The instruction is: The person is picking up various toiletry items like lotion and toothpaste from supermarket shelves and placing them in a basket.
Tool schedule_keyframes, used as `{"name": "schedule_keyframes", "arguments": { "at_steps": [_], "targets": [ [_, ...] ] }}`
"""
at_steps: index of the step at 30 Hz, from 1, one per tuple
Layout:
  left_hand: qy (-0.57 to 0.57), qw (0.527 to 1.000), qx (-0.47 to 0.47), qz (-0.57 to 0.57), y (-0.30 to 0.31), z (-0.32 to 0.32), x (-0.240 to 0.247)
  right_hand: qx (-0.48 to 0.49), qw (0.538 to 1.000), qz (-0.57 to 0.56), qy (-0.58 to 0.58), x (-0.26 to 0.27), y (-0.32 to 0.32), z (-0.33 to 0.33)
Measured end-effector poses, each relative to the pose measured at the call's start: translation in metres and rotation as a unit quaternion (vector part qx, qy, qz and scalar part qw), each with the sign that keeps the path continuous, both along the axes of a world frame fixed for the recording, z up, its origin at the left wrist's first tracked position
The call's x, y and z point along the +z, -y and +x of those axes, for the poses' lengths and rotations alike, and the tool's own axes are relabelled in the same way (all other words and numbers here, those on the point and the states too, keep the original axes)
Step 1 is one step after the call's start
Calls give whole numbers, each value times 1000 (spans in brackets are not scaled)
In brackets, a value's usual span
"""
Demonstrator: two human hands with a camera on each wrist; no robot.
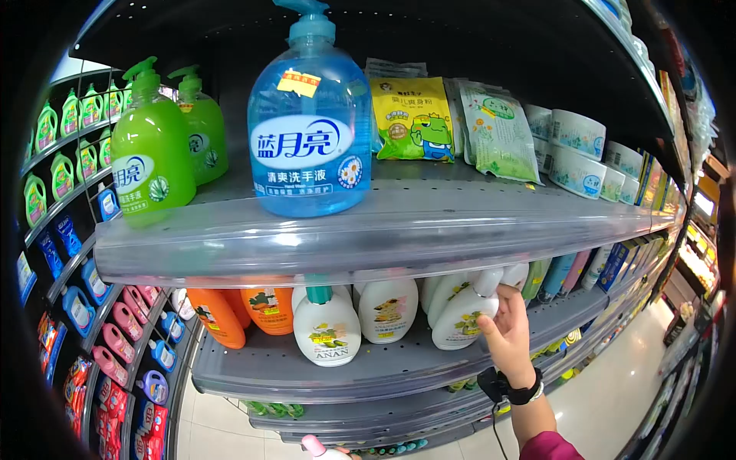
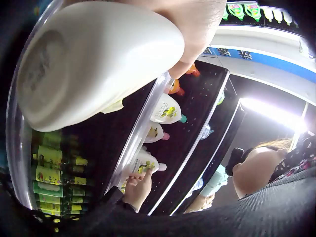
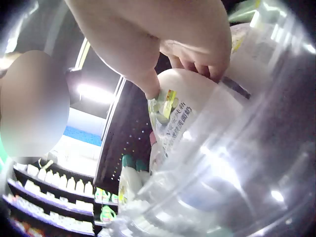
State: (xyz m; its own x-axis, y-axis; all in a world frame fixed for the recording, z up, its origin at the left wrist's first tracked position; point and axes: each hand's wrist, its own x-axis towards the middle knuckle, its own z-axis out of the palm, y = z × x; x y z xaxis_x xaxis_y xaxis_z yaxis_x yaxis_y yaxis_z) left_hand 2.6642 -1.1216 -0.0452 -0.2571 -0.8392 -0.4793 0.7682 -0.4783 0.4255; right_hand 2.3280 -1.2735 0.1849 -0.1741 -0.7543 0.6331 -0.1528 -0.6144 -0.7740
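A white bottle with a pale cap stands tilted on the lower shelf, and my right hand grips its side, thumb on the front label. In the right wrist view that hand spans the white bottle, thumb and fingers on opposite sides. My left hand holds another white bottle, seen base-first in the left wrist view. Only the pink cap and a bit of that bottle show at the head view's bottom edge. To the left stands a white bottle with a green cap.
Above, a shelf with a clear front strip bears a blue pump bottle, green pump bottles, yellow packets and round tubs. Orange bottles stand at the lower left. Another person's arm is close by.
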Motion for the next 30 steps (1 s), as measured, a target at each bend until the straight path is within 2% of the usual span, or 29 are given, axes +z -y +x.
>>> {"name": "schedule_keyframes", "arguments": {
  "at_steps": [1, 2, 3, 4, 7, 9, 11, 13, 14, 19, 21, 23, 25, 26, 28, 29, 30],
  "targets": [
    [0, 1000, 2, 4, 0, -2, -1, -55, 996, -7, -66, -2, 0, -1],
    [51, 999, 8, 11, 1, -3, -3, -52, 996, -3, -66, -1, 0, -2],
    [103, 994, 13, 17, 1, -3, -2, -136, 977, -27, -162, 1, 0, -2],
    [105, 994, 16, 21, 0, -4, -3, -217, 941, -51, -255, 3, -1, -2],
    [120, 991, 45, 48, -2, -9, -6, -262, 923, -18, -280, 9, -10, 5],
    [131, 989, 48, 46, -4, -9, -8, -264, 922, 0, -283, 12, -15, 9],
    [78, 996, 29, 6, -5, -10, -2, -267, 920, 17, -285, 10, -16, 7],
    [90, 995, 45, 16, -3, -14, 3, -220, 950, 45, -215, 3, -15, 5],
    [98, 994, 47, 25, -2, -16, 8, -220, 951, 46, -212, 0, -15, 3],
    [121, 992, 24, 17, -1, -18, 2, -213, 950, -7, -228, -11, -15, -2],
    [186, 982, -3, -26, -3, -24, 3, -211, 952, -12, -223, -15, -13, -5],
    [152, 988, -13, -15, 3, -22, -11, -209, 953, -16, -218, -19, -14, -5],
    [50, 996, -52, -57, 5, -24, -19, -255, 944, -34, -208, -18, -18, -1],
    [102, 993, -49, -43, 2, -25, -21, -250, 945, -35, -207, -20, -24, -1],
    [131, 988, -55, -61, 6, -30, -5, -267, 927, -113, -238, -34, -44, -2],
    [135, 985, -63, -88, 10, -34, 6, -234, 923, -144, -269, -42, -54, -2],
    [141, 980, -71, -124, 15, -39, 18, -119, 960, -106, -229, -45, -65, 8]
  ]
}}
